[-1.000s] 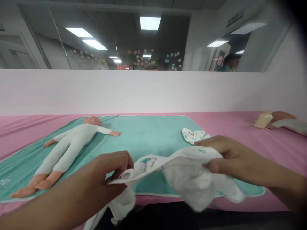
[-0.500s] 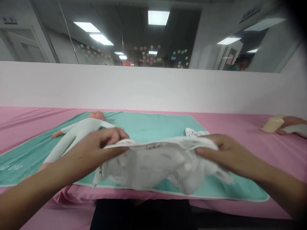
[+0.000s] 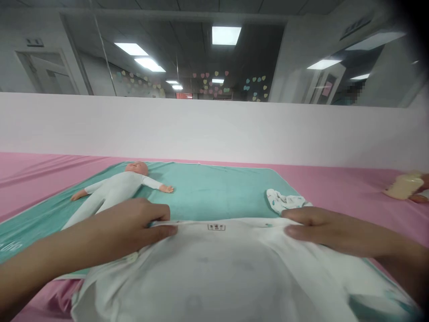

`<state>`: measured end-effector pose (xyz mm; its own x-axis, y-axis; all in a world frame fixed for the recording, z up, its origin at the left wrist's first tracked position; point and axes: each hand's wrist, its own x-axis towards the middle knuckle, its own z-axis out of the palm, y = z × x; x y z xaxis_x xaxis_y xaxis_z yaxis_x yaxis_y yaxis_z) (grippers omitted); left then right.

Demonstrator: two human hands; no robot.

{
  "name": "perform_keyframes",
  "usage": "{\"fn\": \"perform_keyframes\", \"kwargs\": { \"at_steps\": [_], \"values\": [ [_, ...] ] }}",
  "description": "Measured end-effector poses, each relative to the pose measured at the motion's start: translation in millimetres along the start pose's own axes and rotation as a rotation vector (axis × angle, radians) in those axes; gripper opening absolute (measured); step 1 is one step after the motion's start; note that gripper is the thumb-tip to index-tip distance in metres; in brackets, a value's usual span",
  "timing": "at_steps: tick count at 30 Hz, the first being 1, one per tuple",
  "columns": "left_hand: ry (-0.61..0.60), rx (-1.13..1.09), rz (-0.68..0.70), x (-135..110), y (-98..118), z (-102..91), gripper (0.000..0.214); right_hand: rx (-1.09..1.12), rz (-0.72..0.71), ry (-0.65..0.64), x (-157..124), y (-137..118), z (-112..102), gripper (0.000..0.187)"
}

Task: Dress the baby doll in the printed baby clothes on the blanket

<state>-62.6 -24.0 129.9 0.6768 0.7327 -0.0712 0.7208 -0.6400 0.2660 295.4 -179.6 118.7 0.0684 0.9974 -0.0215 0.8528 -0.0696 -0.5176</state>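
Observation:
A white baby garment (image 3: pixel 214 273) is spread flat over the near edge of the teal mat (image 3: pixel 208 188), its label facing up at the collar. My left hand (image 3: pixel 134 223) pinches the collar's left side between thumb and fingers. My right hand (image 3: pixel 321 226) pinches the right side the same way. A baby doll (image 3: pixel 114 190) in a pale one-piece lies on its back at the mat's far left, arms spread. A small crumpled printed cloth (image 3: pixel 284 200) sits on the mat's right part, just beyond my right hand.
The mat lies on a pink sheet (image 3: pixel 351 188) covering a long surface, with a white partition wall (image 3: pixel 214 129) behind it. At the far right edge another person's hand (image 3: pixel 422 197) holds a cream-coloured bottle (image 3: pixel 404 185).
The garment was bunched and held in the air; now it is stretched out and laid flat on the mat's near edge, both hands still gripping its collar.

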Motion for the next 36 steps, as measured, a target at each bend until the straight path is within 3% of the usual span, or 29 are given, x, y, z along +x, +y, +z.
{"fn": "perform_keyframes", "kwargs": {
  "at_steps": [1,3,6,8,12,16,23,27,30,33,36],
  "values": [
    [-0.048,0.03,0.019,13,-7,8.6,0.042,-0.012,-0.018,-0.125,14,4,10,0.043],
    [-0.084,0.071,0.042,41,-21,30.1,0.043,-0.043,-0.031,-0.208,43,16,36,0.043],
    [-0.026,0.119,0.011,85,-43,60.8,0.043,-0.12,-0.015,-0.106,87,41,76,0.043],
    [0.024,0.148,-0.022,115,-57,71.6,0.045,-0.18,-0.002,-0.024,116,57,91,0.042],
    [0.09,0.205,-0.038,181,-80,70.3,0.046,-0.258,0.007,0.11,179,79,90,0.041],
    [0.074,0.189,-0.099,246,-97,71.1,0.044,-0.313,0.067,0.116,238,99,83,0.041],
    [0.178,0.148,-0.16,326,-118,104.3,0.034,-0.487,0.157,0.188,304,138,101,0.04],
    [0.246,0.142,-0.193,347,-121,114.6,0.026,-0.618,0.205,0.222,325,141,102,0.044],
    [0.293,0.149,-0.199,343,-115,117.4,0.028,-0.671,0.206,0.262,331,136,100,0.042],
    [0.377,0.18,-0.125,316,-101,122.4,0.032,-0.717,0.174,0.342,323,132,105,0.028],
    [0.383,0.161,0.171,272,-81,135.8,0.035,-0.684,0.062,0.501,298,128,121,0.027]
  ]
}}
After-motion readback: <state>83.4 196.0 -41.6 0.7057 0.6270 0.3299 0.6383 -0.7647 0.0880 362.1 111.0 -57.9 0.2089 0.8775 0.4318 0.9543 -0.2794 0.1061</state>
